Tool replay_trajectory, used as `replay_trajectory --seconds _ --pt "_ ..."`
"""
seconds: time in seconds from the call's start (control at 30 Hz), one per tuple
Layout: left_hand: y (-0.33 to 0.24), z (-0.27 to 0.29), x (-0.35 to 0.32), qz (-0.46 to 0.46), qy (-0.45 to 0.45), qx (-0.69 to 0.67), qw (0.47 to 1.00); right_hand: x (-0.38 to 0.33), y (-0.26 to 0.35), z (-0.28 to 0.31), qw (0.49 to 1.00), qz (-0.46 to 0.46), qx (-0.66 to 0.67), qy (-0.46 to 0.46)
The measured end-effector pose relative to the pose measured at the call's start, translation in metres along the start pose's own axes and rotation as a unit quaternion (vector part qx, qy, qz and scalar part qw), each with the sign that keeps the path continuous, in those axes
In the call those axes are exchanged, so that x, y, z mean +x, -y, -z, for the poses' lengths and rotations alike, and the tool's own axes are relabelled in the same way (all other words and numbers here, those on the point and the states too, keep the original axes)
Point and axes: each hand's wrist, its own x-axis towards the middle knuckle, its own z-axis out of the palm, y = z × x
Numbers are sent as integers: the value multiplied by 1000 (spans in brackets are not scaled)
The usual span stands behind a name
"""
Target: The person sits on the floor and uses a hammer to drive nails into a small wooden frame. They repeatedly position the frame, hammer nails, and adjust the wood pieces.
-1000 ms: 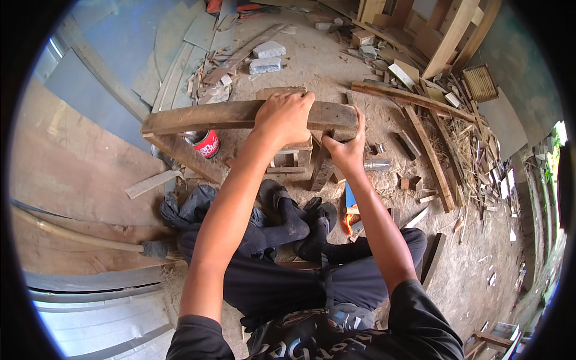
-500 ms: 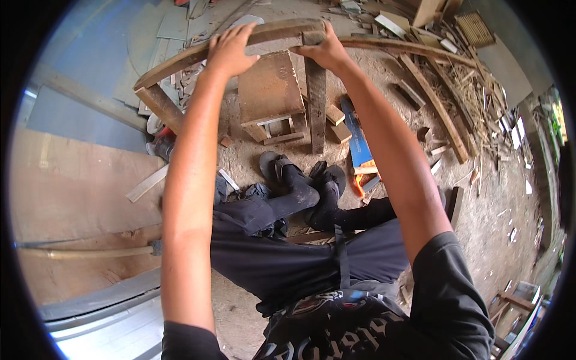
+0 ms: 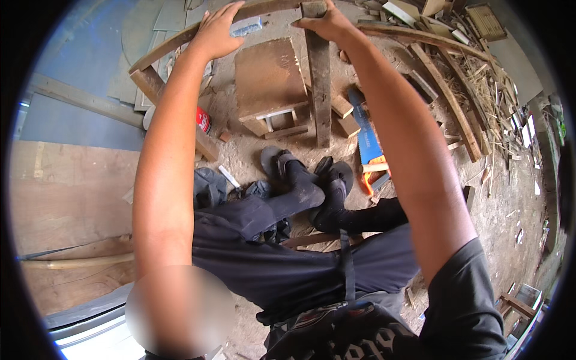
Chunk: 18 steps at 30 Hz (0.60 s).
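Observation:
A wooden frame, a curved-looking top beam (image 3: 167, 48) with two legs, stands at arm's length in front of me. My left hand (image 3: 213, 36) grips its top beam, thumb apart toward me. At the joint with the right leg (image 3: 318, 96), my right hand (image 3: 330, 25) holds the frame, thumb across the leg's near face. The far fingertips of the right hand are hidden behind the wood. Between the legs sits a brown board-topped wooden box (image 3: 270, 72). My left forearm covers part of the left leg (image 3: 149, 84).
A handsaw (image 3: 367, 141) with a blue blade and orange handle lies beside short wood blocks (image 3: 347, 125). A red can (image 3: 203, 119) stands near the left leg. Long planks (image 3: 444, 96) and scraps cover the right side. Plywood (image 3: 72, 192) lies left. My feet are close to the box.
The frame and both hands sit higher in the picture, with the grip kept. The red can and a pale blue piece beyond the box now show.

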Motion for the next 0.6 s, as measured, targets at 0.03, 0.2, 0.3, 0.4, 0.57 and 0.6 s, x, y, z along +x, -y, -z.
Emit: replay_trajectory --seconds 0.03,0.2,0.3,0.4,0.57,0.6 --pt "20 5 -25 16 5 37 999 -14 24 -25 996 -77 -43 -26" --pt "-9 1 -31 26 -57 19 998 -37 49 -6 992 -103 -70 3" --pt "-19 3 -46 3 -88 17 996 -46 26 -5 997 -25 -59 -35" --pt "-4 11 -78 16 -111 43 993 -71 59 -21 996 -69 -49 -29" --pt "-4 68 -127 41 -100 33 994 -106 72 -18 999 -28 -27 -24" --pt "-1 78 -141 44 -107 48 992 -115 81 -22 994 21 -90 -64"
